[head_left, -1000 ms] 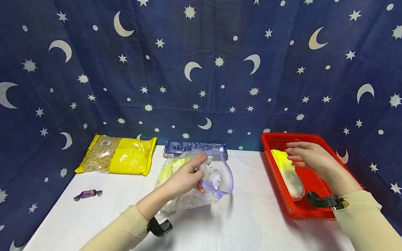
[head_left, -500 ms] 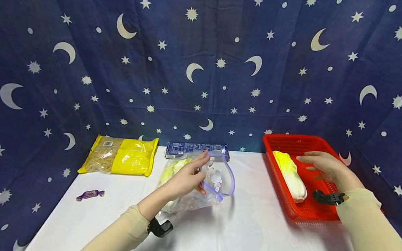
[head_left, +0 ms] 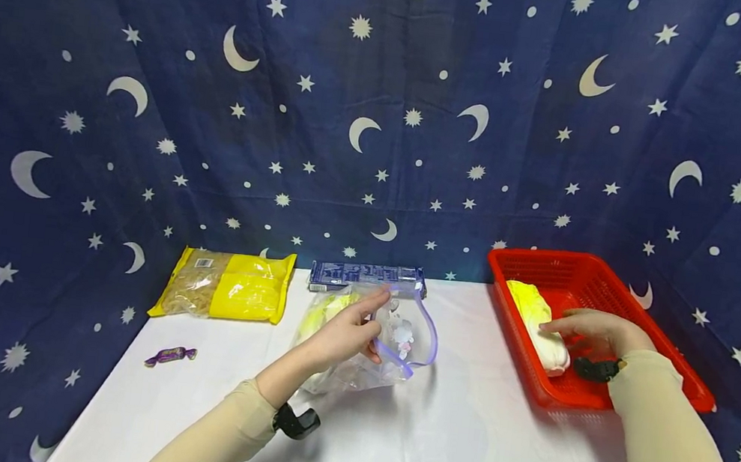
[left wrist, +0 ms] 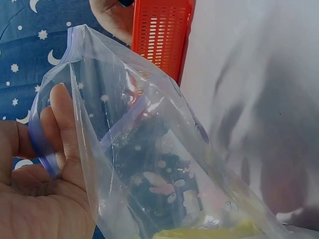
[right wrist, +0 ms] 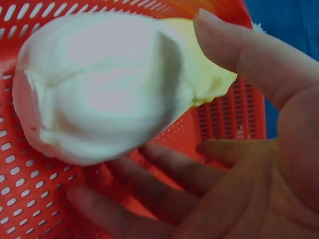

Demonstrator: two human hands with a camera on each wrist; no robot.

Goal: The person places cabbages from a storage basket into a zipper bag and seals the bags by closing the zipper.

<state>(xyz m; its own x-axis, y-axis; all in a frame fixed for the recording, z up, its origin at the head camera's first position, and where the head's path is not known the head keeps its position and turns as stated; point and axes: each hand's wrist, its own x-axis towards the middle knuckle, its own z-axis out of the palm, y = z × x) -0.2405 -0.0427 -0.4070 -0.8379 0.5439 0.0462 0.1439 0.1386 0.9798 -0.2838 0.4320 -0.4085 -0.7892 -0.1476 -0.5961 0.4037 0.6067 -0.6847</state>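
Observation:
My left hand (head_left: 347,335) grips the purple zip rim of a clear zip bag (head_left: 355,377) at the middle of the table, and the bag's mouth stands wide. In the left wrist view the rim runs between thumb and fingers, and something yellow (left wrist: 209,232) shows low in the bag. My right hand (head_left: 604,333) is down in the red basket (head_left: 517,352) beside a napa cabbage (head_left: 528,308) with white stem and yellow leaves. The right wrist view has the thumb over one side of the cabbage (right wrist: 99,84) and the spread fingers along the other, not closed round it.
A yellow pasta bag (head_left: 249,287) lies at the back left. In front of it sits a purple wrapped candy (head_left: 170,356). Behind the zip bag is a flat blue box (head_left: 366,274). A starry blue curtain (head_left: 333,69) closes off the back and sides.
My right hand first drew back to the right from above the cabbage, then came down into the basket beside it. The left hand keeps hold of the zip bag in about the same place.

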